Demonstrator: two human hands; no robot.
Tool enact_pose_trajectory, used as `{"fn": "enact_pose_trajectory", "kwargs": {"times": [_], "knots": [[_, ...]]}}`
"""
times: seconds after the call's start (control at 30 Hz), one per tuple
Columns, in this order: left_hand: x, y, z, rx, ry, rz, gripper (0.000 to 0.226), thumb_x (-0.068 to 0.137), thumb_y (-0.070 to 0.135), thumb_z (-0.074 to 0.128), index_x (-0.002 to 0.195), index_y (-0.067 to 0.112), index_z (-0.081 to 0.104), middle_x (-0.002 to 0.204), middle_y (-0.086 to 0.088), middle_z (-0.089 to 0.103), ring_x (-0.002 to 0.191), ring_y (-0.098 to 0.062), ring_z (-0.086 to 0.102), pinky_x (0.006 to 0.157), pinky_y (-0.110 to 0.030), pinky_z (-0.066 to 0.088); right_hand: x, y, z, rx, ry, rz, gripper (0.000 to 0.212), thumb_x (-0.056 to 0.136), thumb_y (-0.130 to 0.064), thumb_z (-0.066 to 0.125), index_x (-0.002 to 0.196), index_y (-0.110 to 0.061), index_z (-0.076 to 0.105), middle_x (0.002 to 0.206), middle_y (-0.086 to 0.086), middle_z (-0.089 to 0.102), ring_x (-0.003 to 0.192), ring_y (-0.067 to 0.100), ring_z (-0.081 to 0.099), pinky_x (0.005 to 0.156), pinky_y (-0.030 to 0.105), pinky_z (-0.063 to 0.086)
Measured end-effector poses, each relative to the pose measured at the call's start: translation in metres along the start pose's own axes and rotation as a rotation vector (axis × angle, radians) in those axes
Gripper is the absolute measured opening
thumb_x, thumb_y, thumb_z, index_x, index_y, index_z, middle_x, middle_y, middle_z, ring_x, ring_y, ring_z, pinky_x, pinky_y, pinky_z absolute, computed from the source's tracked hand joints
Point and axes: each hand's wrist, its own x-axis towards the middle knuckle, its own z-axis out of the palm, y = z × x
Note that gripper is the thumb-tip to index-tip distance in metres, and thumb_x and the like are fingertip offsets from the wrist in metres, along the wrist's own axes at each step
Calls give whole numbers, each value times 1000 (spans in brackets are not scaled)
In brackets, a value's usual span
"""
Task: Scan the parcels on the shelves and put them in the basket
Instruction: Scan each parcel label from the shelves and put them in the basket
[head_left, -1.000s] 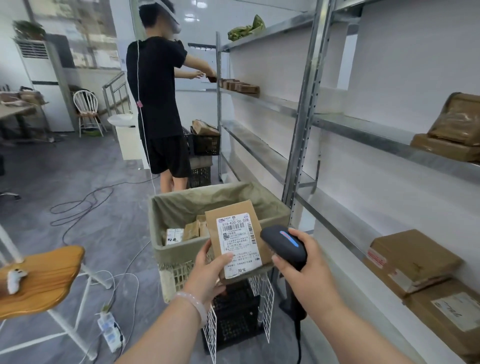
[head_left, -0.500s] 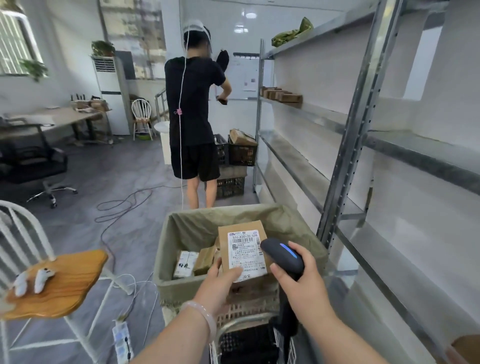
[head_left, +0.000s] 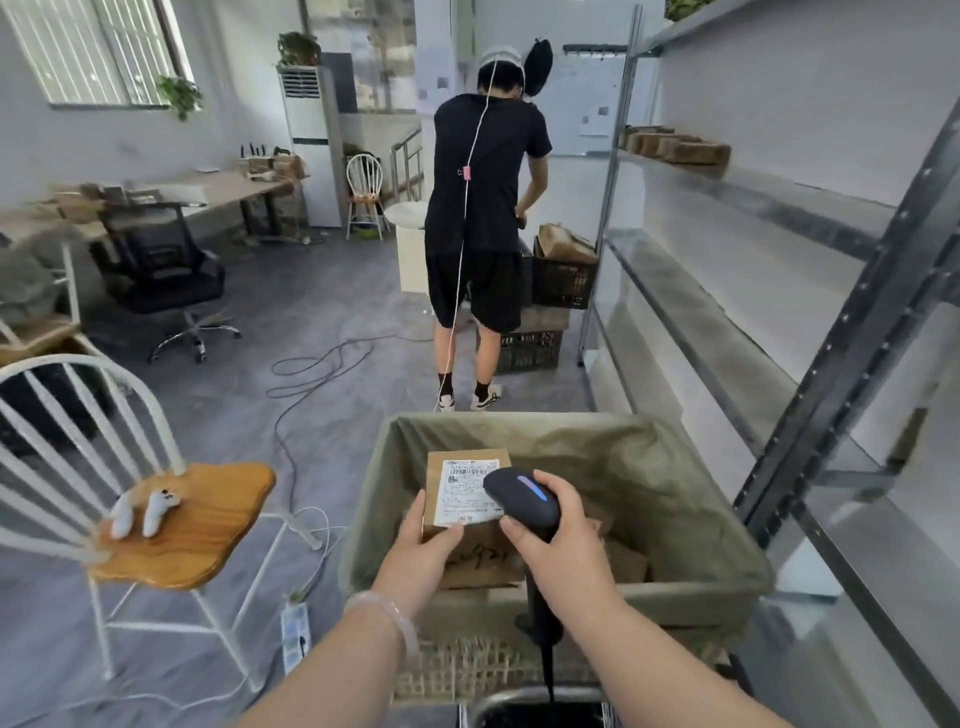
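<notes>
Head view: the scan is happening right now, low in the middle, over the basket.
Shelves: steel racking runs down the right side. A row of far parcels sits on an upper level, well apart from the action.
Second person: back turned, busy at a black crate further along the rack.
Basket: cloth-lined, directly in front and just beside the rack. A few dropped parcels lie in the bottom.
Parcel: held over the basket's near half, inside the line of its rim. Whether it touches the ones below, I cannot tell.
Handling: looks like a small flat cardboard pack, probably light and fairly stiff, since one hand carries it by an edge. That near short edge is the sensible place to take it, clear of the barcode.
Heading: label faces up, long axis runs away from the holder toward the basket's far wall, barcode at the far end.
Scanner: dark head hovers over the label's right side, nose pointing left across it.
Left hand: pinches the near edge, thumb on the label.
Right hand: fingers wrapped tight round the scanner's grip.
</notes>
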Motion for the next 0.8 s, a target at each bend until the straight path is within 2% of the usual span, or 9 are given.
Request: {"fn": "enact_pose_trajectory", "kwargs": {"times": [0.1, 0.2, 0.27, 0.33, 0.4, 0.53, 0.6, 0.7, 0.8], "knots": [[25, 13, -16, 10, 14, 5, 67, 91, 31, 68, 146, 48, 33, 133, 15, 59, 122, -13, 56, 111, -43, 39, 28, -9, 20, -14, 2, 17, 57, 83, -31, 75, 129, -43, 43, 115, -15, 56, 95, -3, 53, 73, 10, 40], [53, 24, -29, 66, -14, 42, 60, 95, 14, 64, 140, 42, 37, 115, 18, 62, 112, -12, 60, 108, -38, 43, 53, -16, 36, -38, 17, 36, 57, 84, -33, 74, 129, -45, 42, 114, -14, 58, 96, 2, 55, 71, 10, 39], [70, 31, -34, 165, -62, 93, 60, 95, 14, 64, 140, 44, 37, 127, 12, 59, 112, -10, 59, 104, -30, 42, 62, -19, 42, -34, 53, 60, 56, 85, -32, 73, 128, -46, 40, 108, -18, 57, 92, 1, 56, 72, 13, 42], [82, 37, -33, 309, -120, 127, 67, 95, 26, 65, 151, 41, 30, 146, 7, 45, 127, -13, 49, 105, -20, 36, 62, -19, 42, -46, 100, 75, 57, 85, -32, 73, 128, -47, 39, 107, -19, 55, 93, 3, 57, 79, 20, 46], [92, 41, -24, 432, -198, 176, 70, 94, 28, 66, 153, 36, 29, 145, 9, 41, 127, -7, 43, 96, -7, 31, 57, -14, 37, -66, 156, 96, 58, 84, -33, 74, 128, -47, 40, 110, -18, 57, 96, 5, 58, 83, 23, 47], [97, 43, 20, 660, -340, 382, 75, 89, 37, 69, 152, 40, 30, 155, 0, 38, 142, -16, 35, 117, -31, 28, 30, -2, 11, -50, 373, 144, 57, 80, -31, 77, 123, -49, 43, 112, -18, 61, 93, -4, 60, 77, 12, 45], [89, 48, 51, 769, -437, 520, 76, 87, 42, 69, 152, 36, 31, 155, -1, 41, 144, -17, 34, 119, -33, 26, 10, 2, -8, -45, 511, 139, 58, 79, -28, 79, 120, -51, 45, 110, -23, 61, 93, -11, 58, 74, 6, 43], [60, 57, 101, 877, -545, 711, 80, 83, 55, 62, 153, 39, 28, 157, -2, 37, 146, -19, 30, 120, -34, 24, -28, 0, -42, -59, 710, 133, 56, 79, -29, 78, 119, -51, 46, 110, -27, 60, 96, -6, 59, 79, 12, 44], [9, 67, 143, 889, -638, 863, 77, 88, 53, 61, 154, 43, 24, 160, 3, 31, 147, -19, 26, 119, -33, 23, -76, -12, -78, -101, 906, 123, 53, 80, -30, 76, 120, -49, 47, 104, -28, 60, 91, -8, 59, 76, 10, 43]]}}
